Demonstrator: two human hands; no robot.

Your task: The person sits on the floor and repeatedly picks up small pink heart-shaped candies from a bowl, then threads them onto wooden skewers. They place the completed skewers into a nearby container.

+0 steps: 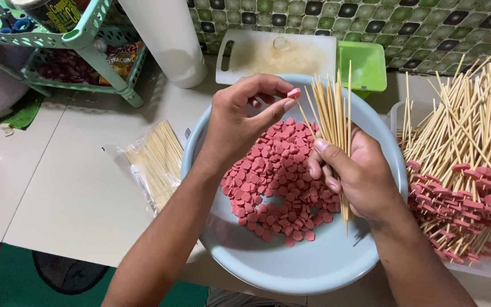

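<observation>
A pale blue basin [291, 267] sits centre frame, its heap of pink sausage slices [279, 187] partly hidden by both hands. Right hand [359, 176], at three o'clock, grips a skewer bundle [333, 108]; left hand [237, 122] pinches one slice [294, 92] at twelve.

a clear plastic packet of bamboo skewers [153, 162] lies on the white tabletop [69, 193], left of the bowl. an orange-and-yellow snack bag [121, 58] sits in the green rack [86, 34], with a dark labelled can [49, 12] on top.
</observation>
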